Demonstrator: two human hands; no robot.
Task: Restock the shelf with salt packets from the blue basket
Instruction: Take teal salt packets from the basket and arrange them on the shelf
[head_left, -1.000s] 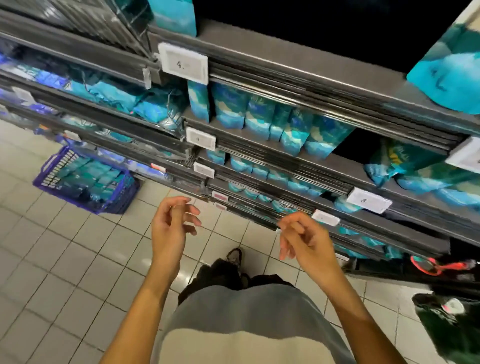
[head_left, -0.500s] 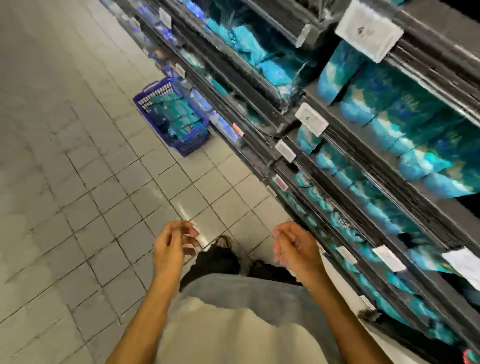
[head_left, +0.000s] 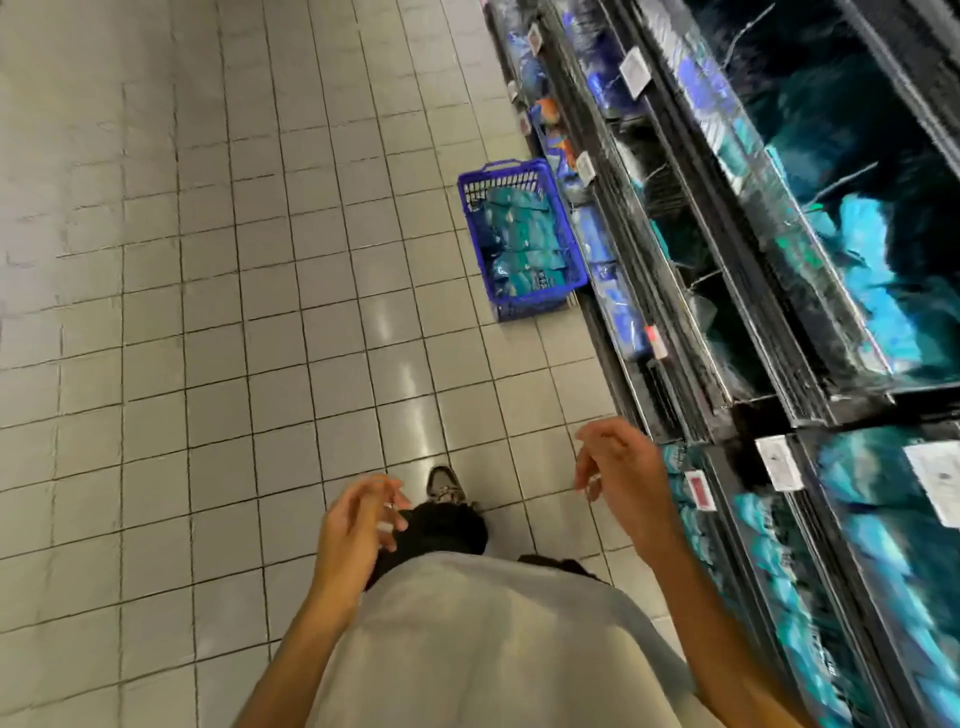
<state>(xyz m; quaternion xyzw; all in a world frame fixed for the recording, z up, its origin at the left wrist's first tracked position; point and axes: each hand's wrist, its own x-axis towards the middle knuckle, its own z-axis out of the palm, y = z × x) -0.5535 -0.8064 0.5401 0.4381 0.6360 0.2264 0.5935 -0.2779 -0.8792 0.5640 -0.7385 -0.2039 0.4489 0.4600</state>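
The blue basket (head_left: 540, 304) stands on the tiled floor ahead, against the foot of the shelving, and holds several teal salt packets (head_left: 519, 234). My left hand (head_left: 358, 525) hangs in front of my waist with loosely curled fingers and holds nothing. My right hand (head_left: 621, 470) is raised beside the shelf (head_left: 717, 415), fingers relaxed, also empty. Both hands are well short of the basket. More teal packets (head_left: 883, 306) fill the shelf levels on the right.
Dark metal shelving with white and red price tags (head_left: 776, 462) runs along the right side. Grey floor tiles (head_left: 260, 312) stretch to the left and ahead. My shoe (head_left: 444, 483) shows below my shirt.
The view has swung left from facing the shelf to looking down the aisle. The basket now lies straight ahead. Both hands stay empty in front of me.
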